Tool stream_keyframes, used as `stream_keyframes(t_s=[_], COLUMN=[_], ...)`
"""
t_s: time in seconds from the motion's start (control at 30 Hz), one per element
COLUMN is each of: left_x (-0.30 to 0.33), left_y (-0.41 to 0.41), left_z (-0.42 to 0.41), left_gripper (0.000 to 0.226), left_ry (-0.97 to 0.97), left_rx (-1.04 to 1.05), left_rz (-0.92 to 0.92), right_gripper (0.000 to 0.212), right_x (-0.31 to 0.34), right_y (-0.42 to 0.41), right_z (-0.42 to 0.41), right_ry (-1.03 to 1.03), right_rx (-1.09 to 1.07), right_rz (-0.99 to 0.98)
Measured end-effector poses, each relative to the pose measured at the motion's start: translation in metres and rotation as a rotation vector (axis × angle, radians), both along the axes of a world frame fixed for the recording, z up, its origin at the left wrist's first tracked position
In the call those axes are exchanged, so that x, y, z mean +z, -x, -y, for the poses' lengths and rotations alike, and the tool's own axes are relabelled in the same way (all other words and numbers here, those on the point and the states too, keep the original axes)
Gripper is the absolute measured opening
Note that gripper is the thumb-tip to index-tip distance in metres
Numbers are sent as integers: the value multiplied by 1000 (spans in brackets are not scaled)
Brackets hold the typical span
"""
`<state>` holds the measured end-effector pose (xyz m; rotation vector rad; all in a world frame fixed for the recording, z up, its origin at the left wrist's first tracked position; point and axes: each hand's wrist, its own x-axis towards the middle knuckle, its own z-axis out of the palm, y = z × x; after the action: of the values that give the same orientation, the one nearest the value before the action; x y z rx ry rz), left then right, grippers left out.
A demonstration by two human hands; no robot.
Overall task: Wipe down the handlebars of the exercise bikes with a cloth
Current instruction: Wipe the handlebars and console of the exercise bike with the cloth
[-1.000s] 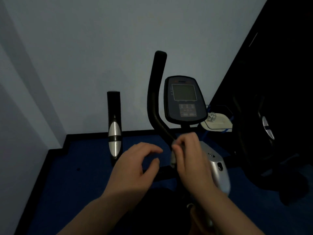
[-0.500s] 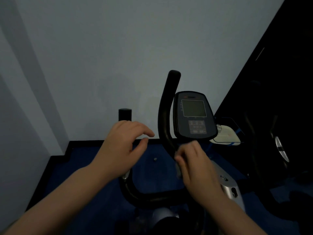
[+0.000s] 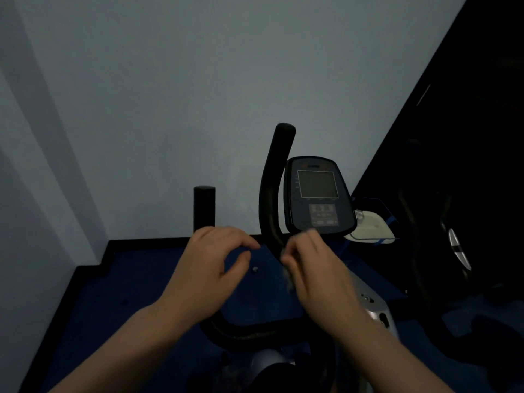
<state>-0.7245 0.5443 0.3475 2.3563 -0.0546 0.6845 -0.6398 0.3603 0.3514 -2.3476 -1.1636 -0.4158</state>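
Note:
The exercise bike's black handlebar has two upright grips joined by a low curved bar (image 3: 255, 333). My right hand (image 3: 317, 276) sits at the base of the right grip (image 3: 273, 180) and pinches a small grey cloth (image 3: 287, 279) against it; most of the cloth is hidden under my fingers. My left hand (image 3: 209, 268) hovers in front of the lower part of the left grip (image 3: 204, 205), fingers loosely curled and holding nothing. The console (image 3: 317, 194) with its grey screen stands just right of the right grip.
The room is dim. A pale wall is close behind the bike and on the left. A second dark exercise bike (image 3: 453, 245) stands to the right, with a white object (image 3: 371, 226) on a wire holder between them. The floor is blue.
Over the last second my left hand rose from beside my right hand to in front of the left grip. My right hand stayed at the base of the right grip.

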Motion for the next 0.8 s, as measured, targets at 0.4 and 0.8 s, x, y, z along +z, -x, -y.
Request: stream_keyframes(t_s=[0.4, 0.8], left_x=[0, -22], left_y=[29, 58], left_z=[45, 84], left_gripper=[21, 22], left_ry=[351, 327], left_rx=[-33, 37], left_rz=[-42, -181], right_gripper=[7, 8], right_x=[2, -31], right_y=[5, 61], right_z=[16, 48], right_ry=[2, -225], right_rx=[33, -202], right_rz=[-74, -209])
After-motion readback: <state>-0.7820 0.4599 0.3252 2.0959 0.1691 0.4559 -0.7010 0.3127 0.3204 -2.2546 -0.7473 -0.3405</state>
